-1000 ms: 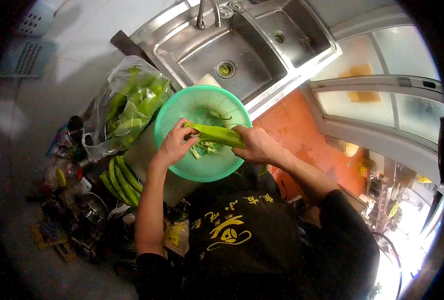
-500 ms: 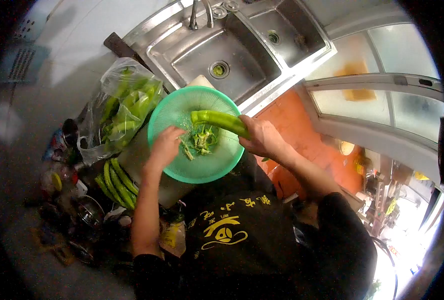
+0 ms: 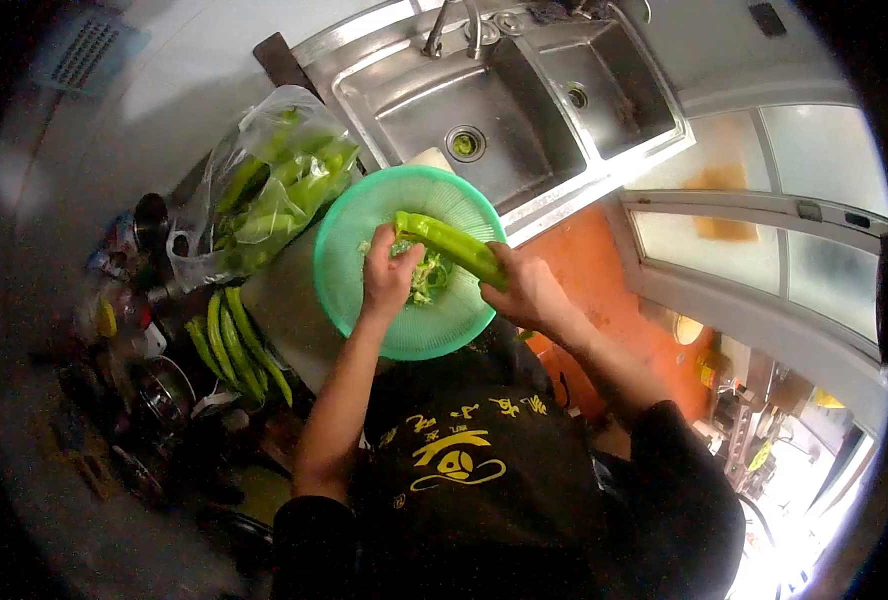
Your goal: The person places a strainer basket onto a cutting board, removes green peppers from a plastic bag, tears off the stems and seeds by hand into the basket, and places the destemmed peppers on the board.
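A long green pepper (image 3: 454, 245) is held over a green colander (image 3: 342, 290), its open end pointing left. My right hand (image 3: 529, 285) is wrapped round the pepper's right end. At the other end is my left hand (image 3: 389, 275), its fingers bent close to the open end; whether they pinch anything is too small to tell. Pale and green pepper scraps (image 3: 427, 278) lie in the bottom of the colander. Left of it stands a clear plastic bag (image 3: 284, 185) full of green peppers, and several long green peppers (image 3: 234, 345) lie below the bag.
A double steel sink (image 3: 504, 120) with a faucet (image 3: 474, 30) is beyond the colander. Pots and kitchen items (image 3: 164, 390) crowd the lower left. Orange floor (image 3: 584, 260) and frosted glass panels (image 3: 734, 240) are on the right.
My left hand went down into the colander and is now back up at the pepper's open end. The pepper has tilted, its right end lower. The camera view has shifted slightly.
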A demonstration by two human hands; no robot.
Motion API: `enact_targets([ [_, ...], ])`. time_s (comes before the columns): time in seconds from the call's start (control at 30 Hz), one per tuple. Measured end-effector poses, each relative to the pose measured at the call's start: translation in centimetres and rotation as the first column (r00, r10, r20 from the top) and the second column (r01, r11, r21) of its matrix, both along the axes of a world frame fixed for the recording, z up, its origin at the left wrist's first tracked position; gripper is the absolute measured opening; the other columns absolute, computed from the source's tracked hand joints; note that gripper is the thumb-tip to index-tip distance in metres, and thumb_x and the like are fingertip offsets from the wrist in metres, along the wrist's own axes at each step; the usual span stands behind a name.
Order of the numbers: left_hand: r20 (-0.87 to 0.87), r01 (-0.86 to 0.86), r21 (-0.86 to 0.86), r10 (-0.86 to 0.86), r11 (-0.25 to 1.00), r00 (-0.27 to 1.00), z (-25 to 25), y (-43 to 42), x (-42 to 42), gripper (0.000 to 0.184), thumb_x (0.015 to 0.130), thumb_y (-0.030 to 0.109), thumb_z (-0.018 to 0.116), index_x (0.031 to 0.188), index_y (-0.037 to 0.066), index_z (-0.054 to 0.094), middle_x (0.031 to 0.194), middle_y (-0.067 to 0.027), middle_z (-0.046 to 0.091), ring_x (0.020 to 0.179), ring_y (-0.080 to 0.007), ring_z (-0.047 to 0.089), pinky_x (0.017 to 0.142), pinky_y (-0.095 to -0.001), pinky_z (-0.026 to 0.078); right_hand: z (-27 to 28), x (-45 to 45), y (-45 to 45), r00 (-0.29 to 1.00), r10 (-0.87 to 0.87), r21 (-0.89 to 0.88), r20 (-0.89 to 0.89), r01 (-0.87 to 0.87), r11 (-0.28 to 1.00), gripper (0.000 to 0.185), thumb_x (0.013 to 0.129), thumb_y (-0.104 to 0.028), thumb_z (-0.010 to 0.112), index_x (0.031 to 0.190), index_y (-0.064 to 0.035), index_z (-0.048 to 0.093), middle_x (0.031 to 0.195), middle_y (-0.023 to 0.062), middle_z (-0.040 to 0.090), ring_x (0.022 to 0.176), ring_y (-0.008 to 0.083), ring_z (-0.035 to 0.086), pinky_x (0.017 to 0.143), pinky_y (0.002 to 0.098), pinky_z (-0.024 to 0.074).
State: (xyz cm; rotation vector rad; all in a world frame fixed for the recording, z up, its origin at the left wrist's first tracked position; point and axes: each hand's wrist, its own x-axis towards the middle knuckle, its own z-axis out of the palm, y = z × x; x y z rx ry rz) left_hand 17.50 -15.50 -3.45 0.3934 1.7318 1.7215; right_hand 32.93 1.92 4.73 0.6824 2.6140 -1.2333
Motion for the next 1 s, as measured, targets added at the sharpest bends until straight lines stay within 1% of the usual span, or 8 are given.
enact_targets([
  [0.13,-0.071,0.105,-0.191,-0.121,0.976,0.99,1.6,0.1,-0.2,0.031,0.092,0.006,0.066,0.121,-0.002,0.058,0.117,-0.0103,0.06,0.105,-0.0187,0.064,0.087,-0.0331,0.055,-0.6,-0.1,-0.9,1.0,0.005,0.056,-0.023,-0.003,0.998,0.052,0.079,-0.018,0.068,0.126,-0.0015,0.054,0.085,0.0293,0.066,0.08,0.0476,0.066,0.071,0.0523,0.0543],
  [0.23,0.034,0.161,-0.228,-0.158,0.96,0.987,0.7,-0.5,-0.7,0.031,0.091,0.006,0.069,0.118,-0.003,0.058,0.113,-0.0105,0.064,0.104,-0.0175,0.065,0.087,-0.0327,0.055,-0.7,0.0,-1.3,0.998,0.037,0.098,-0.046,-0.032,0.995,0.052,0.079,-0.017,0.068,0.127,-0.002,0.054,0.087,0.0291,0.067,0.081,0.0468,0.067,0.071,0.052,0.0546],
  [0.33,0.234,0.179,-0.071,-0.158,0.981,0.959,0.3,-1.1,-1.5,0.031,0.09,0.007,0.071,0.116,-0.003,0.057,0.112,-0.0113,0.067,0.103,-0.0178,0.065,0.086,-0.0319,0.055,-0.5,0.0,-1.2,0.999,0.046,0.11,-0.001,-0.046,0.993,0.052,0.079,-0.017,0.068,0.126,-0.0017,0.054,0.087,0.0284,0.067,0.081,0.0461,0.067,0.072,0.0517,0.0549],
  [0.63,0.047,0.292,-0.23,-0.289,0.928,0.956,0.4,-1.3,-2.2,0.032,0.09,0.006,0.071,0.118,-0.002,0.059,0.111,-0.0101,0.068,0.101,-0.0186,0.066,0.089,-0.031,0.054,-1.5,0.2,-1.5,0.987,0.16,0.309,-0.025,-0.144,0.94,0.06,0.077,-0.015,0.069,0.132,-0.0029,0.05,0.106,0.0203,0.068,0.088,0.0379,0.069,0.072,0.0465,0.0573],
  [0.73,0.333,0.202,-0.12,-0.153,0.972,0.931,2.1,-1.6,-2.3,0.031,0.09,0.006,0.07,0.118,-0.003,0.062,0.118,-0.0094,0.066,0.106,-0.0186,0.064,0.093,-0.0326,0.052,-1.1,0.0,-1.3,0.991,0.126,0.351,0.036,-0.131,0.927,0.06,0.076,-0.015,0.069,0.132,-0.0027,0.05,0.107,0.0189,0.068,0.088,0.0372,0.069,0.072,0.0454,0.0576],
  [0.83,0.126,0.154,-0.063,-0.145,0.986,0.981,0.9,-2.2,-2.7,0.029,0.091,0.007,0.068,0.118,-0.003,0.064,0.122,-0.0078,0.063,0.11,-0.0162,0.061,0.097,-0.0323,0.05,-1.3,0.0,-0.3,0.993,0.119,0.33,-0.004,-0.111,0.937,0.058,0.077,-0.016,0.069,0.13,-0.0027,0.052,0.105,0.0195,0.068,0.087,0.0382,0.069,0.072,0.0463,0.0572],
  [0.93,0.269,0.117,0.029,-0.121,0.993,0.956,0.6,-2.3,-2.5,0.027,0.092,0.009,0.068,0.116,-0.003,0.067,0.125,-0.0051,0.059,0.113,-0.0141,0.058,0.098,-0.0307,0.049,-0.6,-0.3,0.0,0.992,0.125,0.273,0.015,-0.124,0.954,0.056,0.077,-0.017,0.069,0.129,-0.003,0.053,0.101,0.0212,0.069,0.086,0.0401,0.068,0.073,0.0482,0.0563],
  [1.0,0.186,0.121,0.052,-0.129,0.991,0.974,0.8,-1.7,-2.4,0.028,0.091,0.009,0.069,0.116,-0.003,0.067,0.123,-0.0046,0.058,0.11,-0.0142,0.06,0.095,-0.0302,0.051,-0.4,-0.9,-0.1,0.992,0.127,0.239,0.024,-0.129,0.963,0.056,0.078,-0.017,0.068,0.129,-0.0033,0.053,0.098,0.0228,0.069,0.085,0.0415,0.068,0.073,0.0496,0.0557],
])
